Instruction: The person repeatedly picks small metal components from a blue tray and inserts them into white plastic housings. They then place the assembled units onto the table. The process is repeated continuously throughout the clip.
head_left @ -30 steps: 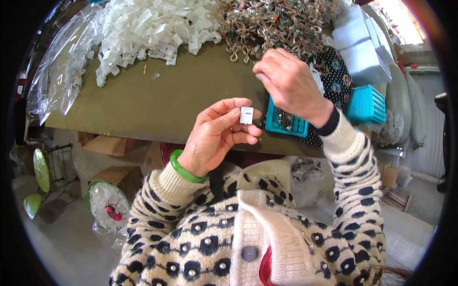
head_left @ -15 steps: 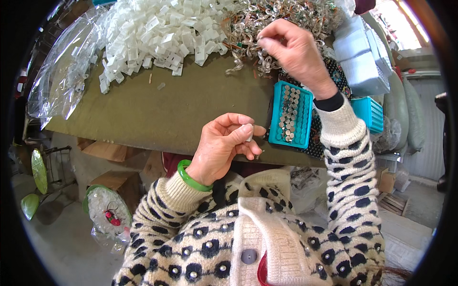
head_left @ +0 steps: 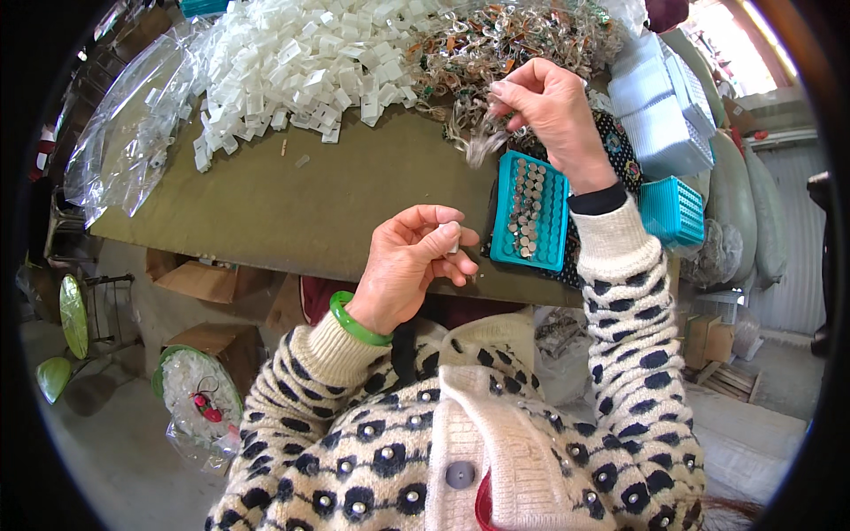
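My left hand [head_left: 412,261], with a green bangle at the wrist, is in front of the table edge. Its thumb and fingers pinch a small white plastic piece [head_left: 454,237], mostly covered by the fingertips. At the near edge of a heap of clear coiled wires [head_left: 522,35], my right hand [head_left: 560,119] is closed, thumb against forefinger. A clear looped wire [head_left: 482,142] hangs below those fingertips, slightly blurred. Just below the right hand lies a teal tray [head_left: 503,248] with several small round silvery discs [head_left: 529,203] in its left rows.
A large pile of translucent white plastic pieces [head_left: 301,62] covers the table's far left, beside a clear plastic bag [head_left: 124,142]. Stacked pale trays [head_left: 664,115] and a teal basket [head_left: 671,212] stand at right. The green-brown tabletop [head_left: 310,203] ends before my body.
My right hand has drawn back slightly from the wire heap, and a clear looped wire now hangs at its fingertips. The left hand keeps its pinch on the white piece.
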A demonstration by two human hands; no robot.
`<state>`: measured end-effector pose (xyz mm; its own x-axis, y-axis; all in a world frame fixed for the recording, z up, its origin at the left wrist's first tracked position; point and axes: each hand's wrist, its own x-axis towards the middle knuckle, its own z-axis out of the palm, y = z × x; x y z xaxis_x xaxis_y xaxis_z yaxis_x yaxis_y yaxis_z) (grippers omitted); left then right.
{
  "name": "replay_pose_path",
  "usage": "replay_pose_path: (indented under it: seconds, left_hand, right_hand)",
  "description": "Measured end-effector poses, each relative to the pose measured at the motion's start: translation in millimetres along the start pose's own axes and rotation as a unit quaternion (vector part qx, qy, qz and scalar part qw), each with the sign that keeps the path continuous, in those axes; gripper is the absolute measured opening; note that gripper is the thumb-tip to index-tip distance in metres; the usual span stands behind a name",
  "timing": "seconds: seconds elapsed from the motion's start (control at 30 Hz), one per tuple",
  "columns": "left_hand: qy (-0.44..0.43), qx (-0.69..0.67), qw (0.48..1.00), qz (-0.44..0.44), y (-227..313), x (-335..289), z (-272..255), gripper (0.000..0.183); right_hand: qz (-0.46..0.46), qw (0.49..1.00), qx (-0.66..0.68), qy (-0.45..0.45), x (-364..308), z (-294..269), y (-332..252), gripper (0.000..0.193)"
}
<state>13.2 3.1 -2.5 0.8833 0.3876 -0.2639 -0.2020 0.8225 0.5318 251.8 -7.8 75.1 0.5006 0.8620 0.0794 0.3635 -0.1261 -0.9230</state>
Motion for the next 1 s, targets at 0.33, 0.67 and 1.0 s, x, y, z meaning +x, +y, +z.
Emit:
replay_pose_path:
  seconds: [0.33,0.67,1.0]
  left_hand:
    - [0.007,-0.023,1.0,0.019,-3,7,-3,0.012]
    - [0.038,0.208,0.973,0.088,33,-27,15,0.014]
    - [0.228,0.448,0.803,0.321,42,-43,2,0.035]
  right_hand:
    - [0.002,0.993,0.107,0.039,-10,-2,-7,0.015]
    - [-0.001,0.924,0.378,-0.053,-42,-16,-18,0.007]
    - [0.033,0.845,0.531,-0.058,-90,-3,-13,0.009]
